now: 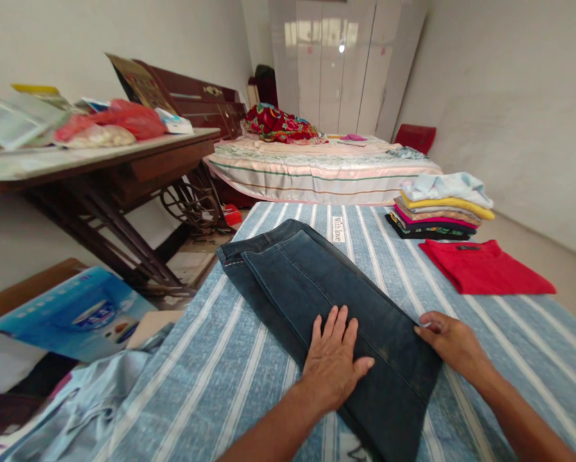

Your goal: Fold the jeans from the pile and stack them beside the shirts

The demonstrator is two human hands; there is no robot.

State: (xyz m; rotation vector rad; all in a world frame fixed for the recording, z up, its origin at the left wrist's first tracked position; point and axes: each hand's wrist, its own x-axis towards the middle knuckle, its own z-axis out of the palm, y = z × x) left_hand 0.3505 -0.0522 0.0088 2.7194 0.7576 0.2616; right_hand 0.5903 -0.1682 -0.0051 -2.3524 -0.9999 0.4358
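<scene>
Folded dark blue jeans (312,276) lie slantwise on a blue-and-white striped cloth (192,385), their waistband at the far left. My left hand (332,369) rests flat on the upper layer of denim, fingers spread and pressing down. At the right edge of the jeans, my right hand (456,343) is closed, thumb and forefinger pinching the edge. A small whitish bit shows between those fingertips, too small to name.
A red folded shirt (490,266) and a stack of folded clothes (442,208) are on the right. Light blue clothing (90,398) and a blue box (86,314) lie at the left, below a sewing-machine table (172,149). A bed (317,179) stands beyond.
</scene>
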